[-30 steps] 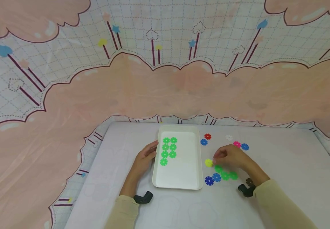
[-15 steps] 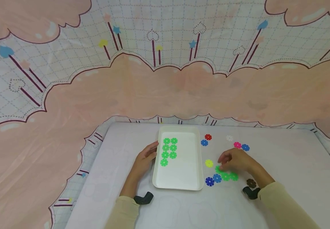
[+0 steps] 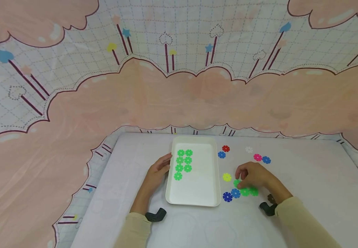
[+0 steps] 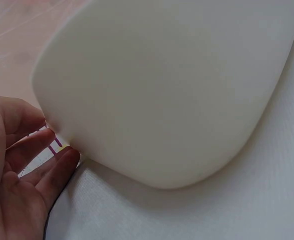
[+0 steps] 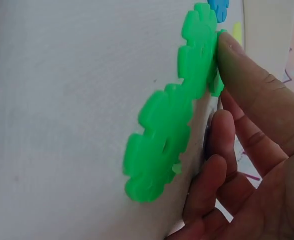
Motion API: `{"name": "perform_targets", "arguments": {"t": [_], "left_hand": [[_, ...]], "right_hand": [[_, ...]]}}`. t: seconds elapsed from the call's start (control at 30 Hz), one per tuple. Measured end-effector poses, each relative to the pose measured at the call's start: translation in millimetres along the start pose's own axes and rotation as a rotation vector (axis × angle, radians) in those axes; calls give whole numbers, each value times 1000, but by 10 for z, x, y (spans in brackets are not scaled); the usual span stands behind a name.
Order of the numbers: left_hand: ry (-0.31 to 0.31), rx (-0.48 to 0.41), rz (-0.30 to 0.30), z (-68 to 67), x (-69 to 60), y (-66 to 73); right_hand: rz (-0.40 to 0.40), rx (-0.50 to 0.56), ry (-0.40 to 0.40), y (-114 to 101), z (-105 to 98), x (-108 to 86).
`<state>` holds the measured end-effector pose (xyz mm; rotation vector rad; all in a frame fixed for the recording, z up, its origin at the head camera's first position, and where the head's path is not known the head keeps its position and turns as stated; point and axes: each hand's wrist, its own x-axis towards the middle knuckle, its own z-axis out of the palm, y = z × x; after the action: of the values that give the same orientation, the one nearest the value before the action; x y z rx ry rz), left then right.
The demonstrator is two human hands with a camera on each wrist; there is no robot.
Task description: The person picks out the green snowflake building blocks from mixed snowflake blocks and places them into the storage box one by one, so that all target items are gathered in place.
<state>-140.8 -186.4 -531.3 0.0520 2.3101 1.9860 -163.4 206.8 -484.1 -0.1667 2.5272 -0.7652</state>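
Note:
My left hand [image 3: 156, 175] rests its fingertips [image 4: 72, 153] against the outer left side of a white tray [image 3: 198, 198]. Inside the tray several green snowflake discs [image 3: 179, 168] lie flat in two columns. Over on the right, my right hand [image 3: 255, 176] is low over loose discs, its thumb and forefinger apart. The thumb touches a green snowflake disc [image 3: 236, 183], which lies flat on the table; its contact with the forefinger is hidden. Two more green discs [image 5: 159, 142] lie just beside that hand, and a yellow disc [image 3: 227, 177] is left of its fingertips.
Near the tray's lower right lie a dark blue disc [image 3: 227, 197] and a lighter blue one [image 3: 235, 193]. Farther back are red [image 3: 226, 148], blue [image 3: 221, 155], white [image 3: 249, 150] and pink [image 3: 257, 157] discs. A brown disc [image 3: 270, 198] is partly covered by the right wrist.
From beside the yellow disc, my right hand has drawn back right, then lowered over the nearest green disc. The left hand and the tray have stayed in place.

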Motion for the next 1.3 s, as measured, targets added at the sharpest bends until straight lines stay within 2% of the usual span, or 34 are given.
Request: {"name": "perform_targets", "arguments": {"t": [0.2, 0.37, 0.47, 0.63, 0.87, 1.3], "left_hand": [[-2, 2, 5, 3, 9, -19], [1, 9, 2, -2, 16, -29], [-4, 0, 3, -7, 21, -34], [-9, -1, 5, -12, 23, -38], [-7, 6, -1, -13, 23, -50], [-9, 1, 7, -10, 9, -36]], "right_hand": [[-3, 10, 8, 18, 4, 21], [29, 18, 18, 25, 6, 49], [52, 17, 39, 30, 0, 64], [45, 34, 86, 40, -11, 92], [68, 66, 95, 45, -13, 139], [88, 74, 126, -7, -39, 112]]}}
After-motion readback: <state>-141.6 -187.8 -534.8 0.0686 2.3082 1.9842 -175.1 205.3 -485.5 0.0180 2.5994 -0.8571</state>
